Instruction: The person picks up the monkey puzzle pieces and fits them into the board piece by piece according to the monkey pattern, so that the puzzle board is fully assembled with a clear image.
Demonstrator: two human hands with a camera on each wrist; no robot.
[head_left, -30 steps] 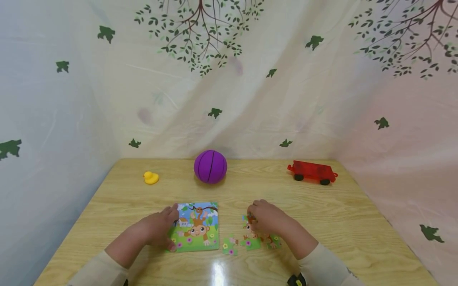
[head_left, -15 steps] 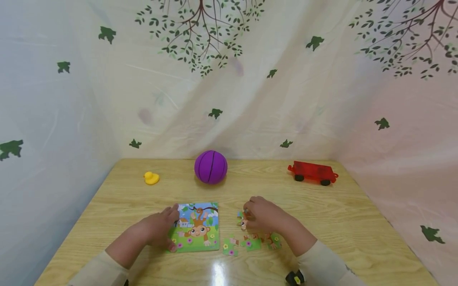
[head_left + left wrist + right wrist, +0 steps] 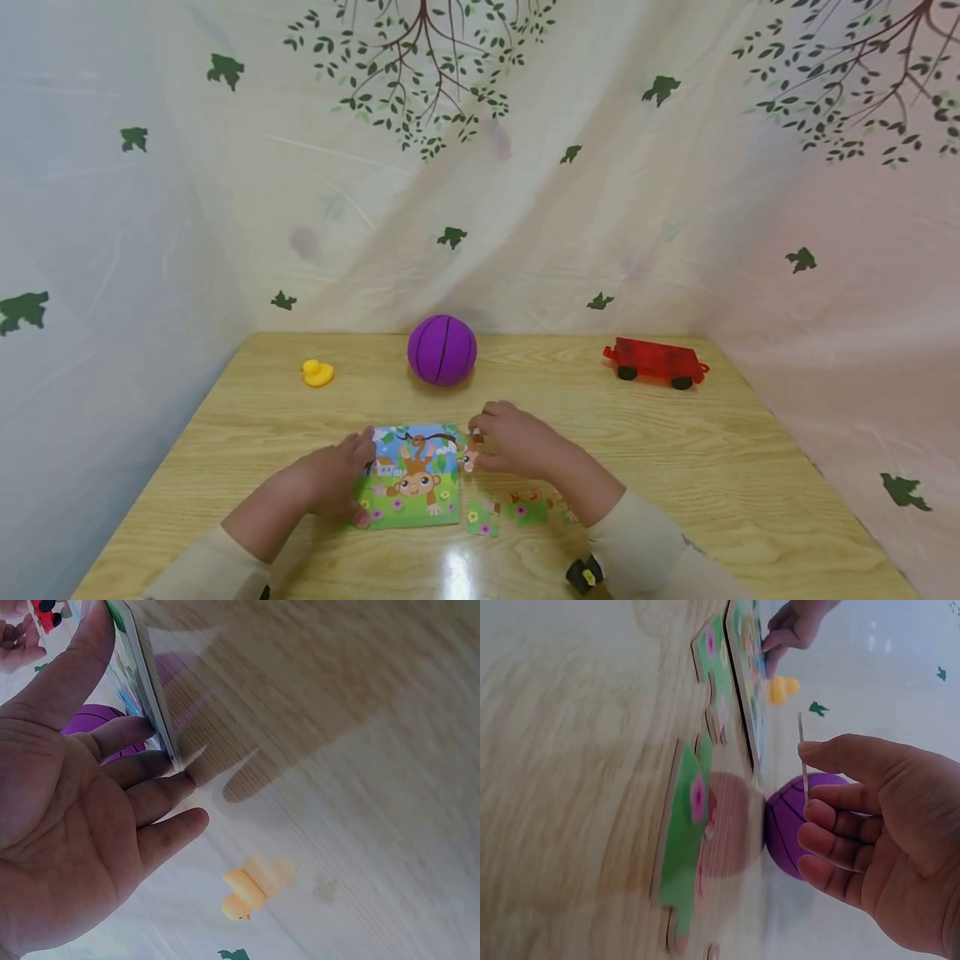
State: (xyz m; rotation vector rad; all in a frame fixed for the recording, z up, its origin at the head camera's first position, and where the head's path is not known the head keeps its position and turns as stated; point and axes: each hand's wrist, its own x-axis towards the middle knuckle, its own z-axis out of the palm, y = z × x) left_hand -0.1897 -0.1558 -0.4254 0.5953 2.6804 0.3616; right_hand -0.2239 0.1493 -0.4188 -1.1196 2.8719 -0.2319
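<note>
Against leaf-printed cloth (image 3: pixel 525 250), over the near half of the desk (image 3: pixel 300 425): pinching a puzzle piece (image 3: pixel 469 460) between thumb and finger of the right grip (image 3: pixel 517 442), probably leaving its picture uncovered. Touching the left side of the puzzle board (image 3: pixel 412 475) with the left grip (image 3: pixel 335 475), fingers relaxed, presumably steadying. From above, appearing beside the board's right edge; only from the right wrist, showing edge-on, raised off the desk.

The wood-grain table (image 3: pixel 712 467) looks glossy, the puzzle pieces (image 3: pixel 679 844) smooth printed board, the backdrop (image 3: pixel 517 208) creased cloth.
</note>
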